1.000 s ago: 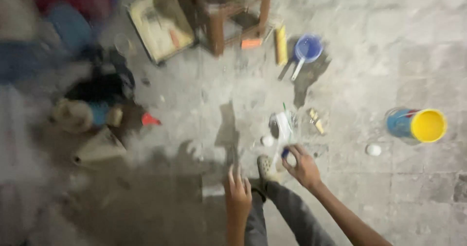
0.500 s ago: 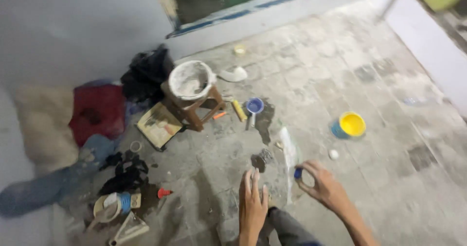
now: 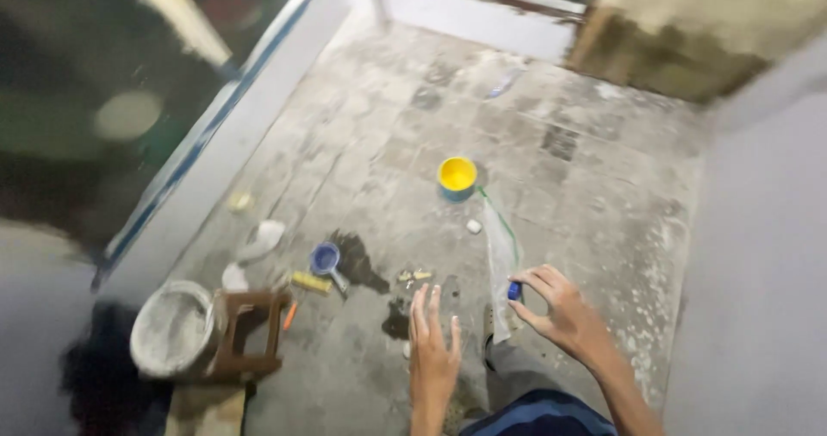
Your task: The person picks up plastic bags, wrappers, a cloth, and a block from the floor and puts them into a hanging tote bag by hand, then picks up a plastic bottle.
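Blurred dark window area (image 3: 103, 117); bucket (image 3: 170, 328) contents indistinct

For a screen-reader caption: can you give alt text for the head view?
A right hand pinches a small blue object beside a clear plastic strip, the left hand open, above a dusty tiled floor with a yellow cup.

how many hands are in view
2: the left hand, open with fingers spread over the floor, and the right hand, pinching a small blue thing.

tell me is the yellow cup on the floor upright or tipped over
Upright: the yellow cup stands on the tiled floor with its round yellow mouth facing up. Whether anything is inside, cannot tell.
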